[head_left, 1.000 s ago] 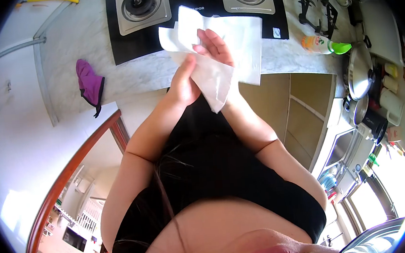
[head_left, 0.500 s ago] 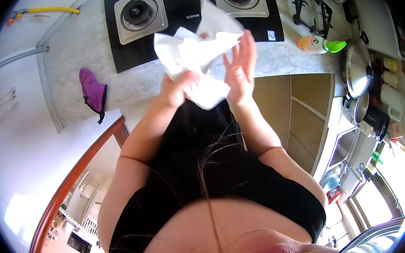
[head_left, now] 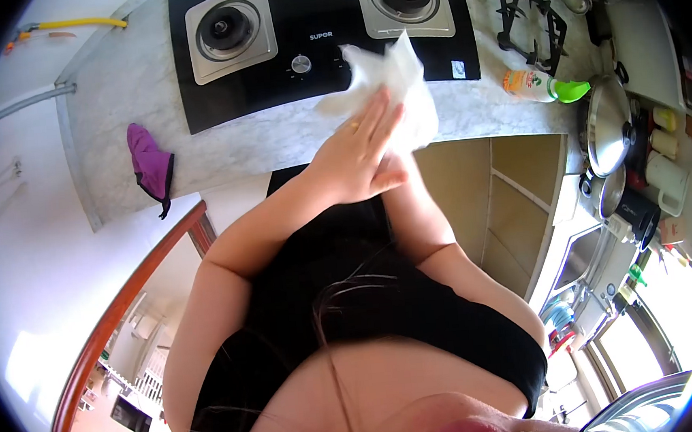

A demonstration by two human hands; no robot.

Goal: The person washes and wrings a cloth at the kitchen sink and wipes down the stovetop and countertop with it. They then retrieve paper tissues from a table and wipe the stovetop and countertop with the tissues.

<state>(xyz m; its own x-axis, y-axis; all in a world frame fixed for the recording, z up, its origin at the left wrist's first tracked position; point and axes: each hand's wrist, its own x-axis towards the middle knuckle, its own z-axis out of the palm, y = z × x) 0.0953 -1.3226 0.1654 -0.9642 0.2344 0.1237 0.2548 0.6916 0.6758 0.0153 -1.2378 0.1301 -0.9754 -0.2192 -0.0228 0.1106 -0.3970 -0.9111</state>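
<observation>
A crumpled white paper towel (head_left: 414, 101) is caught between my two hands, above the front edge of the counter. My left hand (head_left: 357, 154) lies across it with the fingers stretched out and pressed flat against the towel. Behind it, my right hand (head_left: 393, 166) holds the towel from below; its fingers are mostly hidden by the towel and the left hand. Beyond the hands is a black gas stove (head_left: 315, 84) with two burners and a knob. The towel's upper edge overlaps the stove in view and looks blurred.
A purple cloth mitt (head_left: 151, 162) lies on the marble counter (head_left: 270, 132) at left. To the right are an orange-and-white spray bottle (head_left: 529, 85) with a green top and a black pan support (head_left: 533, 27). Lidded pans (head_left: 609, 126) stand farther right.
My left hand has gone from gripping the towel to lying flat across it. The towel has moved right against my right hand, whose raised open fingers are now hidden. The view has shifted slightly.
</observation>
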